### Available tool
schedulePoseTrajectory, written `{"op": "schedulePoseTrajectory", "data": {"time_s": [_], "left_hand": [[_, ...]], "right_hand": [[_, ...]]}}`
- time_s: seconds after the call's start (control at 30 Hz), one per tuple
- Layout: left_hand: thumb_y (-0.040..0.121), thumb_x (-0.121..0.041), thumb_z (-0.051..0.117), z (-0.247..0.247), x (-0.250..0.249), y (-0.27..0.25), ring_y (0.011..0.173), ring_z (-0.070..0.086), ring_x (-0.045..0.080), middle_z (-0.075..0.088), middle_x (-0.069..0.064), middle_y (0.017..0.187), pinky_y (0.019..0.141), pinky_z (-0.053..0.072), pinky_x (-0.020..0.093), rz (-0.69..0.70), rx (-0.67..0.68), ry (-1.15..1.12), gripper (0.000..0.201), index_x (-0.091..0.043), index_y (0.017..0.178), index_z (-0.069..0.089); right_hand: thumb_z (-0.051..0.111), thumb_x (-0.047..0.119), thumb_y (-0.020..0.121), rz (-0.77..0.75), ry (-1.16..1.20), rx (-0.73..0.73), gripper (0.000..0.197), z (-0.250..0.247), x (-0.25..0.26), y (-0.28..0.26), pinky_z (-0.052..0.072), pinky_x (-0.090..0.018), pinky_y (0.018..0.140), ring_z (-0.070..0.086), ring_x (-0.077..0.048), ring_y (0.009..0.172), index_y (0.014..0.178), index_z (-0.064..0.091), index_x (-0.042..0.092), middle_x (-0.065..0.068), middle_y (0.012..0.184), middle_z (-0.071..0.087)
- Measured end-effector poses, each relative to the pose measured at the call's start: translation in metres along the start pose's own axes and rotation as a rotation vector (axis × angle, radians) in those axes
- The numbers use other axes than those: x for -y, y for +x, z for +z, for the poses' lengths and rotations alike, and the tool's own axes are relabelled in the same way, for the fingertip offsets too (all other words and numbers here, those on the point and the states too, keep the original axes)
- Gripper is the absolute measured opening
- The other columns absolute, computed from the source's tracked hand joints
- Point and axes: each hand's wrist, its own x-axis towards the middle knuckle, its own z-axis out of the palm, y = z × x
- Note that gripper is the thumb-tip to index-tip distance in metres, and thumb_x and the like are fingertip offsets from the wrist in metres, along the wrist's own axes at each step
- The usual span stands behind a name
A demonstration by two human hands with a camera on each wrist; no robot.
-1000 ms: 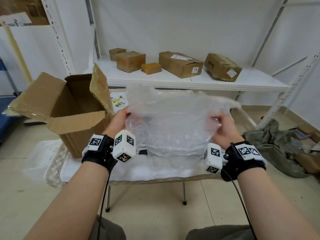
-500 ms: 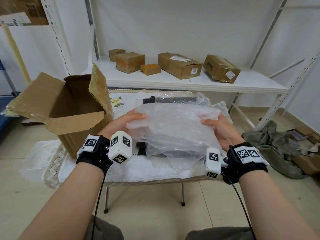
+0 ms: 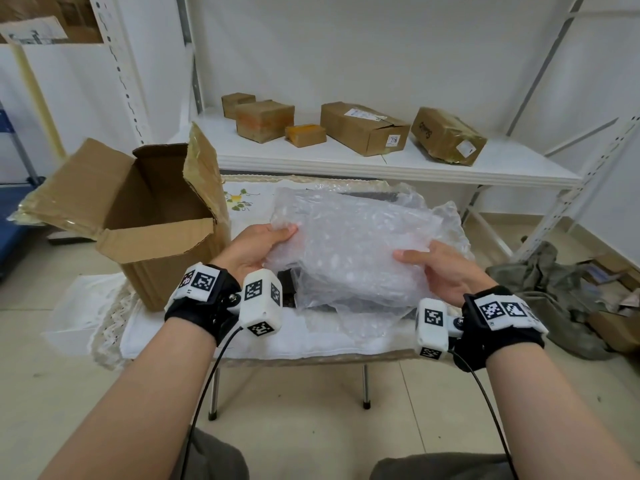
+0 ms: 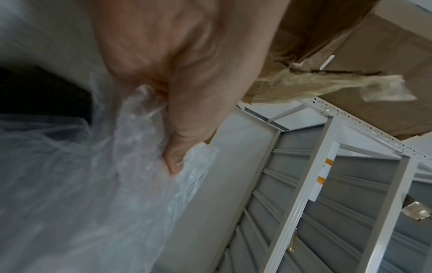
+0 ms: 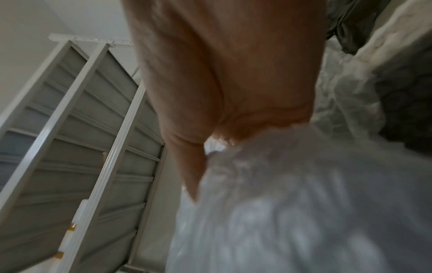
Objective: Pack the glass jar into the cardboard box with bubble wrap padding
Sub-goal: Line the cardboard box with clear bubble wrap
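I hold a folded sheet of clear bubble wrap (image 3: 349, 251) flat above the small table. My left hand (image 3: 258, 245) grips its left edge, thumb on top; the left wrist view shows the thumb (image 4: 187, 140) pressed into the bubble wrap (image 4: 98, 184). My right hand (image 3: 438, 271) grips the right edge, and its thumb (image 5: 187, 162) lies on the blurred bubble wrap (image 5: 292, 203). The open cardboard box (image 3: 156, 216) stands upright at the table's left, flaps up. No glass jar shows in any view.
A white cloth covers the table (image 3: 242, 341). More bubble wrap and a dark object (image 3: 287, 282) lie beneath the held sheet. Behind stands a white shelf (image 3: 346, 164) with several cardboard parcels. A grey-green cloth heap (image 3: 547, 292) lies on the floor to the right.
The bubble wrap was held up and spread wide; it has been folded and lowered into a flat bundle. Both hands came down and stayed on its two ends.
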Motion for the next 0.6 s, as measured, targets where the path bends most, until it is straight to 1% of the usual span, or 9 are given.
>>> {"op": "schedulePoseTrajectory", "data": {"time_s": [0.07, 0.17, 0.27, 0.33, 0.37, 0.4, 0.5, 0.53, 0.6], "left_hand": [[0.093, -0.025, 0.065, 0.006, -0.003, -0.001, 0.077, 0.072, 0.017, 0.074, 0.014, 0.097, 0.062, 0.059, 0.023, 0.008, -0.005, -0.008, 0.033, 0.004, 0.110, 0.064], [0.096, -0.017, 0.061, 0.021, -0.012, -0.016, 0.067, 0.073, 0.014, 0.075, 0.007, 0.083, 0.057, 0.058, 0.022, 0.015, 0.014, -0.079, 0.017, -0.001, 0.100, 0.066], [0.097, -0.014, 0.058, 0.036, -0.037, -0.039, 0.058, 0.071, 0.014, 0.071, 0.011, 0.081, 0.051, 0.057, 0.024, 0.059, 0.072, -0.082, 0.015, 0.000, 0.101, 0.064], [0.099, -0.013, 0.055, 0.040, -0.064, -0.053, 0.056, 0.069, 0.013, 0.068, 0.012, 0.082, 0.049, 0.054, 0.022, 0.129, 0.094, -0.065, 0.015, -0.001, 0.100, 0.063], [0.099, -0.014, 0.055, 0.043, -0.080, -0.061, 0.060, 0.070, 0.013, 0.069, 0.012, 0.085, 0.052, 0.055, 0.022, 0.162, 0.116, -0.049, 0.017, 0.000, 0.103, 0.063], [0.098, -0.017, 0.056, 0.043, -0.096, -0.068, 0.068, 0.072, 0.014, 0.071, 0.012, 0.090, 0.058, 0.057, 0.024, 0.199, 0.135, -0.014, 0.022, 0.001, 0.108, 0.063], [0.093, -0.037, 0.063, 0.037, -0.139, -0.089, 0.095, 0.071, 0.017, 0.073, 0.004, 0.108, 0.082, 0.058, 0.032, 0.327, 0.118, 0.091, 0.043, -0.006, 0.123, 0.063], [0.092, -0.041, 0.063, 0.031, -0.151, -0.094, 0.097, 0.070, 0.018, 0.073, 0.004, 0.106, 0.083, 0.058, 0.032, 0.381, 0.093, 0.097, 0.046, -0.006, 0.121, 0.064], [0.096, -0.038, 0.058, 0.017, -0.171, -0.104, 0.086, 0.071, 0.020, 0.073, 0.010, 0.095, 0.075, 0.058, 0.026, 0.481, -0.005, 0.103, 0.042, 0.000, 0.112, 0.066]], "right_hand": [[0.084, 0.009, 0.068, -0.029, -0.005, -0.036, 0.069, 0.002, 0.001, -0.003, 0.056, -0.052, 0.089, 0.071, -0.032, 0.102, 0.128, 0.050, 0.001, -0.019, 0.120, 0.069], [0.087, 0.017, 0.068, -0.065, 0.076, -0.087, 0.074, 0.004, 0.006, -0.010, 0.056, -0.050, 0.090, 0.071, -0.028, 0.105, 0.131, 0.049, 0.006, -0.010, 0.118, 0.071], [0.092, 0.036, 0.057, -0.056, 0.104, -0.056, 0.080, 0.008, 0.013, -0.014, 0.052, -0.051, 0.097, 0.066, -0.030, 0.112, 0.126, 0.060, 0.010, -0.009, 0.122, 0.070], [0.094, 0.035, 0.056, -0.071, 0.127, -0.025, 0.084, 0.015, 0.025, -0.024, 0.050, -0.050, 0.100, 0.066, -0.030, 0.112, 0.128, 0.059, 0.012, -0.010, 0.123, 0.069], [0.093, 0.032, 0.058, -0.084, 0.138, -0.026, 0.080, 0.020, 0.032, -0.031, 0.051, -0.047, 0.098, 0.066, -0.028, 0.111, 0.128, 0.059, 0.013, -0.009, 0.122, 0.070], [0.089, 0.028, 0.065, -0.104, 0.150, -0.043, 0.068, 0.026, 0.041, -0.037, 0.054, -0.042, 0.094, 0.067, -0.024, 0.107, 0.126, 0.061, 0.014, -0.006, 0.117, 0.071], [0.063, 0.010, 0.092, -0.191, 0.315, -0.034, 0.019, 0.046, 0.071, -0.046, 0.055, -0.026, 0.076, 0.062, -0.015, 0.090, 0.111, 0.062, 0.009, -0.006, 0.106, 0.064], [0.056, 0.006, 0.095, -0.201, 0.388, -0.032, 0.012, 0.053, 0.081, -0.048, 0.055, -0.024, 0.074, 0.061, -0.014, 0.089, 0.105, 0.061, 0.010, -0.006, 0.105, 0.062], [0.047, 0.002, 0.099, -0.225, 0.492, -0.023, 0.016, 0.067, 0.097, -0.051, 0.054, -0.021, 0.075, 0.059, -0.013, 0.089, 0.102, 0.059, 0.011, -0.004, 0.104, 0.059]]}}
